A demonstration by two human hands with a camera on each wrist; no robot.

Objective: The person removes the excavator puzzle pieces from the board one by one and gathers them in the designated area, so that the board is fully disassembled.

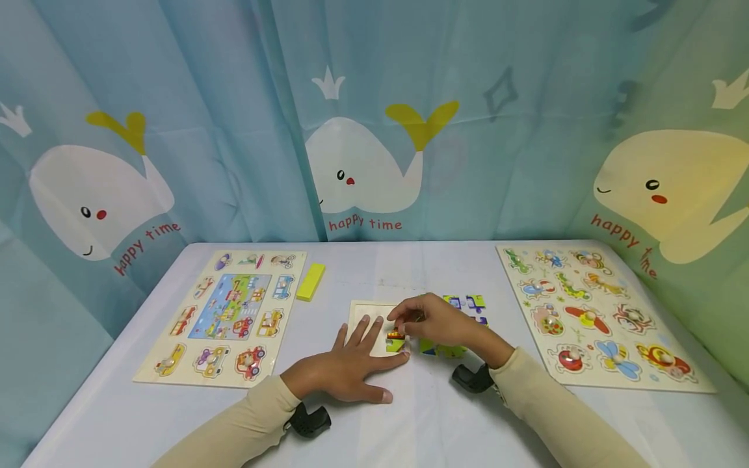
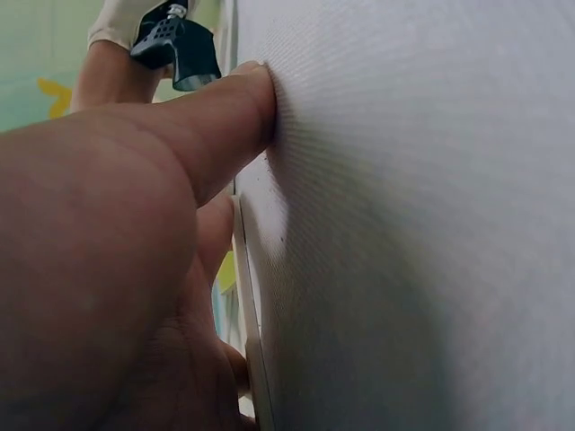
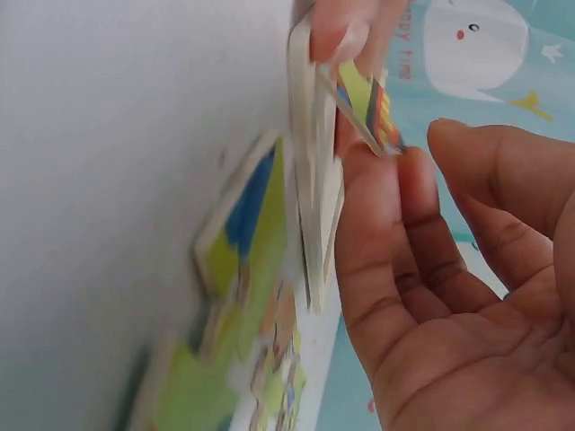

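A small pale wooden puzzle tray lies on the table in front of me. My left hand rests over its lower left part with the fingers spread, the thumb on the tablecloth. In the tray's lower right corner is a green, red and yellow jigsaw piece. My right hand has curled fingers at this piece. The right wrist view shows the piece tilted, its raised edge at the right fingertips; a left fingertip is at its other end. The exact finger contact is partly hidden.
Loose jigsaw pieces lie right of the tray, partly behind the right hand. A vehicle peg puzzle board is at left, an insect one at right. A yellow block lies beside the vehicle board. A whale-print curtain hangs behind.
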